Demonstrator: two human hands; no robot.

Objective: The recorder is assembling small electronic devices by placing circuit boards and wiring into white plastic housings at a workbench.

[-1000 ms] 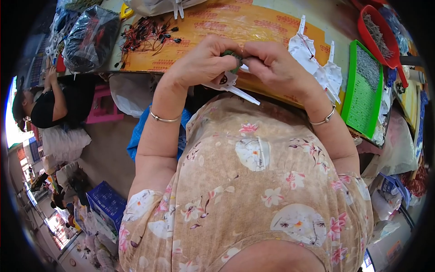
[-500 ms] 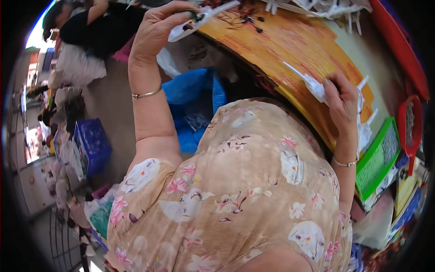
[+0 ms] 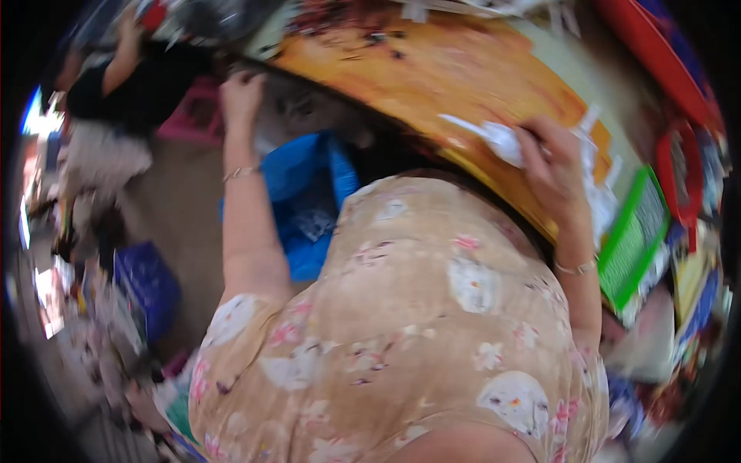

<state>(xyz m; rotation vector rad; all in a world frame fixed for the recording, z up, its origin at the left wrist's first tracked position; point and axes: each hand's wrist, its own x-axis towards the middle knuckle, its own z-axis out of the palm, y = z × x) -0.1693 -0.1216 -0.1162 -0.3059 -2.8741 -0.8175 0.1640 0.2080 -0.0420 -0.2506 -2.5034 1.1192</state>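
Work area at a table point(image 3: 617, 85), seen from above, with some motion blur. An orange sheet point(image 3: 455, 65) covers much of the surface; a tangle of wires point(image 3: 332, 17) lies at its far left. On the right, more white pieces point(image 3: 600, 189) lie behind the right hand point(image 3: 549, 163), which partly hides them. A green tray point(image 3: 637, 239) and a red scoop point(image 3: 689, 181) lie farther right. Below the front edge, an open blue bag point(image 3: 301, 174) fills the space between the left forearm and the dress; a pink stool point(image 3: 189, 116) and a co-worker point(image 3: 127, 81) are beyond, to the left.

The right hand is raised over the sheet near the front edge, its grip pinching a white plastic part point(image 3: 500, 143) whose narrow end points left. The left arm is extended, the left hand point(image 3: 242, 94) near the table's left end, fingers bent; whether its grip is closed on anything cannot be told.
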